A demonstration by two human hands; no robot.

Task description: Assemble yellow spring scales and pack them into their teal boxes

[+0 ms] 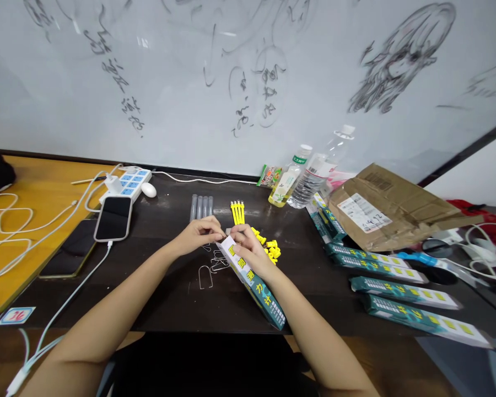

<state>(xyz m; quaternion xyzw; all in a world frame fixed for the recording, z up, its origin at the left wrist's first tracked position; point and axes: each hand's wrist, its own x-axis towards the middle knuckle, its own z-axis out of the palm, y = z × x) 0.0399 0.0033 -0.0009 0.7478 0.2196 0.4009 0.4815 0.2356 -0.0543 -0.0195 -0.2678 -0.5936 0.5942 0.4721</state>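
A long narrow cardboard box [258, 284], white at its top end and teal below with yellow characters, lies slanted toward the table's front edge. My right hand [252, 251] grips its upper end, thumb against the printed face. At that same end, the fingers of my left hand [202, 234] are pinched together; whatever is between them is too small to make out. Bent metal wire hooks [206, 277] lie just below my left hand. Behind the hands are several clear plastic tubes [201, 207] and a row of yellow sticks [237, 212]. Small yellow plastic pieces [273, 251] are heaped beside my right hand.
Several similar teal boxes [405, 292] lie at the right, near an opened brown carton [380, 204]. Two bottles [289, 176] stand against the whiteboard [169, 99]. Leftward are a charging phone [113, 219], a second phone [70, 248], a power strip [132, 182] and loose white cables.
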